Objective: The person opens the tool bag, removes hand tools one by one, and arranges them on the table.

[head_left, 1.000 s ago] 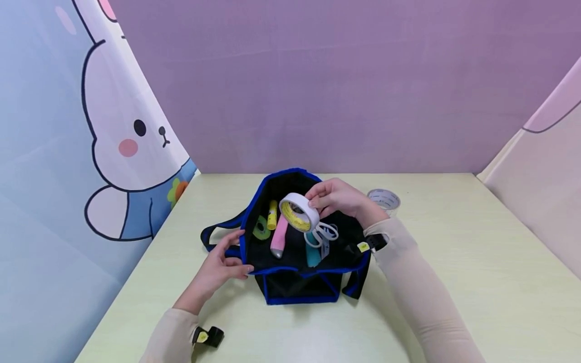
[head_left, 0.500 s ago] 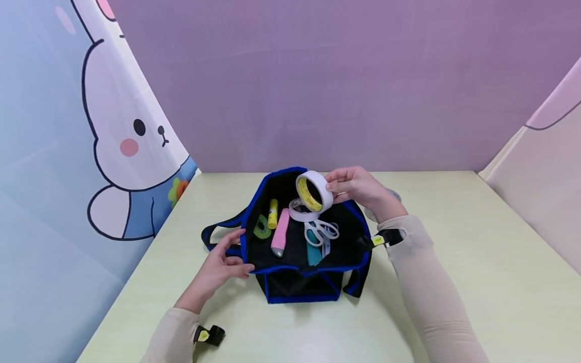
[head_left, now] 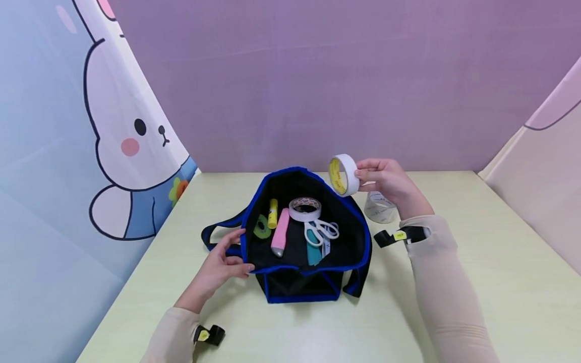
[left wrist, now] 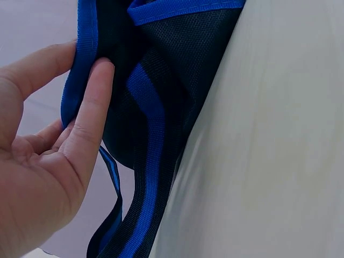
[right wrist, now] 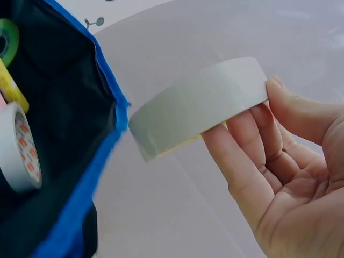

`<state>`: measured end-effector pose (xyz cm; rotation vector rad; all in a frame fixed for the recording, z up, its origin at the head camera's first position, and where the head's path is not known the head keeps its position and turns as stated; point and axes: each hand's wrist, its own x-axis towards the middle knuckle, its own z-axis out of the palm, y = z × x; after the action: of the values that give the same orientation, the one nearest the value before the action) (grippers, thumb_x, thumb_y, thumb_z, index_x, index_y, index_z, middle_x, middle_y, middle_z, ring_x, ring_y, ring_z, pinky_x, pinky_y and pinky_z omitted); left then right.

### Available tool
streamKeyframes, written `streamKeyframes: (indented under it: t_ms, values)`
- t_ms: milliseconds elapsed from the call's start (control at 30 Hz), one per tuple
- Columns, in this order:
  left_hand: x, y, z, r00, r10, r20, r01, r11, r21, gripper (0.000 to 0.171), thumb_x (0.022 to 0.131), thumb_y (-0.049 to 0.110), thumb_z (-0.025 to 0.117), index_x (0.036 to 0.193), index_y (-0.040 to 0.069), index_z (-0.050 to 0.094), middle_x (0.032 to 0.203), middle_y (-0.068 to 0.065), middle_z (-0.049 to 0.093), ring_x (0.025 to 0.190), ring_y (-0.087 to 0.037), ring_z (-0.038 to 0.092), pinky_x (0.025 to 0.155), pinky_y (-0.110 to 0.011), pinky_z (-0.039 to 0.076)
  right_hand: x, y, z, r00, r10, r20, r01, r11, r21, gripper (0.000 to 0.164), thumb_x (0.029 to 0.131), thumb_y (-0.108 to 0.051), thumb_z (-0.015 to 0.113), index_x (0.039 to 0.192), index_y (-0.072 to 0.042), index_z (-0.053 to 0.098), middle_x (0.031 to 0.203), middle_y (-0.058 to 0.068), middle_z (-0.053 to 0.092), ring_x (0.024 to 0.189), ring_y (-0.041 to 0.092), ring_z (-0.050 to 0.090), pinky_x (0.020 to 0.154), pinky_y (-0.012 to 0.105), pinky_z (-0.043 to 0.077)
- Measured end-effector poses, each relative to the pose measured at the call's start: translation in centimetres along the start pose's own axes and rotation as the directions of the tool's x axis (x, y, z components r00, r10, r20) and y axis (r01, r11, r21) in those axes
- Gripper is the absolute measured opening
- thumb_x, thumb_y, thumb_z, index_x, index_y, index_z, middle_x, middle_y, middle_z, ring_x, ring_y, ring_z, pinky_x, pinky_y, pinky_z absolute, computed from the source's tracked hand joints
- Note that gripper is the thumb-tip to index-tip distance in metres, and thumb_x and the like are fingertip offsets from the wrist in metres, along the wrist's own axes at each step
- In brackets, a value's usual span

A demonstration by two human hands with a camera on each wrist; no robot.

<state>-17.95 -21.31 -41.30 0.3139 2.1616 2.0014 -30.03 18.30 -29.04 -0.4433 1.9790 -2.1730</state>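
Only the head view shows fingers (head_left: pixel 368 174) holding both tape (head_left: pixel 351 175) and bag (head_left: pixel 302 284).

Scissors (head_left: pixel 319 228) in bag (head_left: pixel 292 287), tape roll (head_left: pixel 305 217) behind, perhaps touching

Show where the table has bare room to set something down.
Bare table lies right of the right sleeve, and between it and the left sleeve, in front of the bag. Crowded: inside the bag, around scissors, tape roll and pink tool.
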Motion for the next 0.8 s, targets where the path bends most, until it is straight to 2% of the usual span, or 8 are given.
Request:
streamKeyframes:
  t_ms: [400,800]
  values:
    - [0.0,-0.1,0.1,1.000,0.007,0.001,-0.007,1.000,-0.001,0.085,0.084,-0.010,0.072,0.154,0.005,0.027,0.147,-0.025,0.025,0.073,-0.020,0.067,0.070,-0.036,0.060,-1.2,0.2,-5.2,0.985,0.061,-0.161,-0.060,0.998,0.011,0.025,0.095,0.003,0.063,0.079,-0.014,0.073,0.080,0.000,0.070,0.069,0.013,0.066,0.066,0.026,0.059]
    - [0.0,-0.1,0.1,1.000,0.005,0.000,-0.005,1.000,0.000,0.085,0.084,-0.010,0.072,0.154,0.005,0.026,0.147,-0.024,0.025,0.073,-0.020,0.067,0.070,-0.036,0.060,-2.2,1.2,-9.5,0.964,0.099,-0.248,-0.124,0.988,-0.088,0.024,0.094,-0.004,0.067,0.077,-0.019,0.073,0.077,-0.004,0.068,0.068,0.009,0.066,0.067,0.024,0.059]
